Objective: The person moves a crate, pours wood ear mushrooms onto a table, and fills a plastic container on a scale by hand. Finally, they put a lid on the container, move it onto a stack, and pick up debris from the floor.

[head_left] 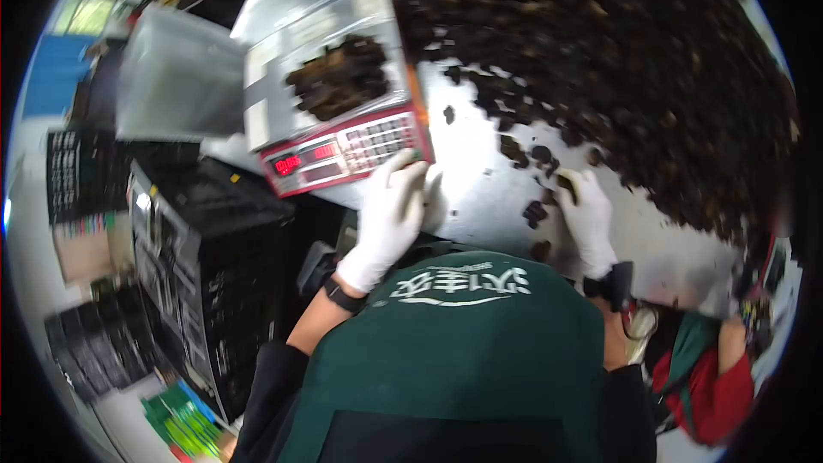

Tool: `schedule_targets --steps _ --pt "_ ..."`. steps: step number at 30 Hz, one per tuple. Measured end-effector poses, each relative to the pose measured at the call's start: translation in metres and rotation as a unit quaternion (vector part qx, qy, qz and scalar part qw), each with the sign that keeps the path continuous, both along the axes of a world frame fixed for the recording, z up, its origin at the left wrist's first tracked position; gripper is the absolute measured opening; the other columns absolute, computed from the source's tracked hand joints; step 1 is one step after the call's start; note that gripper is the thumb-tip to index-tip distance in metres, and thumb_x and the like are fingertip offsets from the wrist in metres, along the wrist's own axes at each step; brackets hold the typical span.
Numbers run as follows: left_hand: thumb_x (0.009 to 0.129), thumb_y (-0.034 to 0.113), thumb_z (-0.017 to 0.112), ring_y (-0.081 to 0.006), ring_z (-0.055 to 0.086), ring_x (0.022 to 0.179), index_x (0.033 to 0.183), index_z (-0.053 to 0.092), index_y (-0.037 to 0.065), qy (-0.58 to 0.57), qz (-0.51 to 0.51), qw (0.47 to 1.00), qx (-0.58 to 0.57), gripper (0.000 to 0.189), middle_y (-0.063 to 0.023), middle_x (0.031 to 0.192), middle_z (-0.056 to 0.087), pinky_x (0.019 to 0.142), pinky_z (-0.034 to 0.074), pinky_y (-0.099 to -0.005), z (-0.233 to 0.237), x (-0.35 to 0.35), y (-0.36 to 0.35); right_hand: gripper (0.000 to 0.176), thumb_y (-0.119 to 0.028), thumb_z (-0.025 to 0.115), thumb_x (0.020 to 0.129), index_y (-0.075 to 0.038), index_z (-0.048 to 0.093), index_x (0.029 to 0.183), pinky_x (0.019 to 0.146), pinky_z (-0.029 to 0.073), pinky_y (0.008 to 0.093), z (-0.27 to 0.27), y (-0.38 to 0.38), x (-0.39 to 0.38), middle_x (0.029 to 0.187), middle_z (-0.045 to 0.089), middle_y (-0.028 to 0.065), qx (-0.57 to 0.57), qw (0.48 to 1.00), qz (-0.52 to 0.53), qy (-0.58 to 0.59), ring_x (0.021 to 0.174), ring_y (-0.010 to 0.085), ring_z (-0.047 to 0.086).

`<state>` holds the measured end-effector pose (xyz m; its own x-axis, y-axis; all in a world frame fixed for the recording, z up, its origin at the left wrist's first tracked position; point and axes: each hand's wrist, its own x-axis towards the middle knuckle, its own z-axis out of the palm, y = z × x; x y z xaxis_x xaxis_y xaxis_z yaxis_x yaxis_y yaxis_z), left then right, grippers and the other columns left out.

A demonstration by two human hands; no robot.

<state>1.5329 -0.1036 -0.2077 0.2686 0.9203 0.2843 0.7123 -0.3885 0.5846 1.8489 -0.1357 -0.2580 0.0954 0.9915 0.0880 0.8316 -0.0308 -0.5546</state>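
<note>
My left hand [390, 213], in a white glove, is at the lower right corner of the red-framed digital scale [377, 139], by its keypad. Its fingers are curled, with a small dark spot at the tips; what they hold, if anything, I cannot make out. A heap of dark brown dried-looking pieces [339, 77] lies on the scale's plastic-covered pan, and red digits glow on its display. Over the metal table [480, 197], my gloved right hand [587, 219] has its fingers closed round a dark brown piece [566, 183]. Several loose pieces [536, 213] lie beside that hand.
A large pile of dark brown pieces [634, 60] covers the table's far and right side. A translucent plastic bin [180, 73] stands left of the scale. Black crates [214, 266] are stacked at the left. Another person's red sleeve [729, 399] shows at lower right.
</note>
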Motion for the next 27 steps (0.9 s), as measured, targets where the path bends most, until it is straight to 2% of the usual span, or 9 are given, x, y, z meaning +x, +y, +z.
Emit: schedule_targets --steps 5,7,10,15,17,19,21,24,27 --pt "0.079 -0.005 0.061 -0.0332 0.058 0.114 0.116 0.062 0.005 -0.008 0.017 0.999 -0.031 0.039 -0.015 0.124 0.059 0.097 0.047 -0.0385 0.012 -0.01 -0.005 0.021 -0.01 0.067 0.082 -0.003 0.067 0.102 0.076 0.052 0.0344 0.006 0.026 0.024 0.095 0.067 0.0145 -0.016 0.998 0.022 0.052 0.085 0.0303 0.067" --pt "0.079 -0.005 0.06 -0.0332 0.059 0.112 0.114 0.063 0.004 -0.019 0.033 0.999 -0.034 0.037 -0.0157 0.121 0.061 0.096 0.047 -0.0387 0.017 -0.017 -0.007 0.023 -0.01 0.068 0.084 0.001 0.066 0.103 0.066 0.048 0.0265 0.024 0.044 0.018 0.078 0.065 0.0064 -0.112 0.981 -0.02 0.159 0.071 0.0118 0.058" --pt "0.078 -0.007 0.061 -0.0322 0.06 0.111 0.111 0.065 0.001 -0.052 0.091 0.993 0.06 0.034 -0.0169 0.117 0.063 0.096 0.047 -0.0392 0.031 -0.038 0.005 0.023 -0.01 0.066 0.086 0.001 0.065 0.106 0.061 0.044 0.0234 0.068 0.089 -0.016 0.077 0.061 0.0012 -0.148 0.963 0.009 0.227 0.068 0.0072 0.052" --pt "0.079 -0.009 0.057 -0.0309 0.055 0.118 0.115 0.061 0.001 -0.046 0.208 0.966 0.143 0.038 -0.0161 0.124 0.058 0.103 0.04 -0.0381 0.053 -0.076 0.056 0.029 -0.007 0.064 0.085 -0.001 0.065 0.114 0.081 0.052 0.028 0.117 0.168 -0.123 0.106 0.068 0.011 0.064 0.927 0.214 0.302 0.091 0.0179 0.067" --pt "0.079 -0.009 0.057 -0.0304 0.053 0.119 0.117 0.06 0.002 -0.062 0.219 0.96 0.164 0.039 -0.0155 0.124 0.057 0.105 0.038 -0.0381 0.057 -0.078 0.074 0.027 -0.009 0.063 0.085 -0.004 0.065 0.111 0.082 0.051 0.0305 0.14 0.188 -0.167 0.101 0.065 0.0104 0.065 0.923 0.265 0.272 0.091 0.0232 0.066" --pt "0.08 -0.008 0.057 -0.03 0.052 0.119 0.119 0.059 0.002 -0.082 0.223 0.957 0.168 0.041 -0.0151 0.124 0.057 0.105 0.037 -0.0379 0.058 -0.082 0.087 0.024 -0.016 0.066 0.082 -0.008 0.063 0.104 0.081 0.05 0.0362 0.133 0.209 -0.209 0.097 0.061 0.0097 0.219 0.907 0.326 0.155 0.093 0.026 0.061" --pt "0.08 -0.007 0.057 -0.0298 0.052 0.119 0.122 0.058 0.003 -0.106 0.222 0.957 0.156 0.042 -0.0149 0.124 0.056 0.106 0.036 -0.0376 0.055 -0.086 0.095 0.024 -0.018 0.068 0.08 -0.01 0.063 0.103 0.083 0.049 0.0382 0.125 0.22 -0.24 0.099 0.06 0.0094 0.262 0.878 0.39 0.088 0.096 0.0262 0.058" --pt "0.085 -0.002 0.058 -0.0257 0.052 0.121 0.133 0.05 0.005 -0.168 0.206 0.959 0.097 0.049 -0.0138 0.128 0.054 0.104 0.039 -0.0375 0.046 -0.084 0.102 0.032 -0.019 0.066 0.083 -0.01 0.062 0.114 0.09 0.046 0.04 0.097 0.226 -0.258 0.112 0.058 0.0111 0.181 0.879 0.438 -0.052 0.104 0.0281 0.055" --pt "0.087 -0.001 0.055 -0.028 0.048 0.126 0.136 0.045 0.001 -0.207 0.195 0.958 0.041 0.05 -0.0172 0.133 0.05 0.108 0.036 -0.0368 0.043 -0.088 0.103 0.039 -0.022 0.063 0.087 -0.009 0.059 0.123 0.097 0.044 0.0402 0.104 0.231 -0.248 0.12 0.056 0.0139 0.125 0.869 0.46 0.133 0.111 0.0315 0.054"
